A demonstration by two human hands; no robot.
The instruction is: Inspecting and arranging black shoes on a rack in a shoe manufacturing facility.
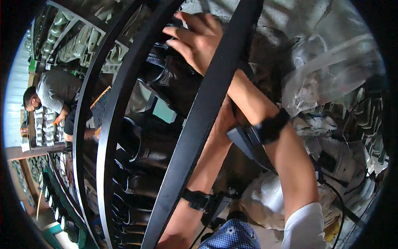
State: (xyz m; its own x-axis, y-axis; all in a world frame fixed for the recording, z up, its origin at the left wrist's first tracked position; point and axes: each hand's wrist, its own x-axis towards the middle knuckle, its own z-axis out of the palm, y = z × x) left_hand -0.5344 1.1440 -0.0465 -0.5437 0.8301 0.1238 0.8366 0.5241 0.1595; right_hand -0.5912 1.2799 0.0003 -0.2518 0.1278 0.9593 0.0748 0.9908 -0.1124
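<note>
My right hand [199,41] reaches under a slanting black metal bar [199,112] to the top of the view. Its fingers are bent a little and spread apart, and I see nothing held in them. Just below the fingers is a glossy black shoe or boot [155,68], one in a row of dark shiny footwear [141,149] behind the bars. My left forearm rises along the same bar. The little that shows of my left hand [224,114] is by my right wrist; its fingers are hidden behind the bar and right arm.
More curved black bars [110,124] stand to the left. Beyond them a person [58,91] bends over beside shelves of pale shoe lasts [83,39]. At right hangs a clear plastic bag [331,62], above pale bundles [269,199] and a dark cable [338,199].
</note>
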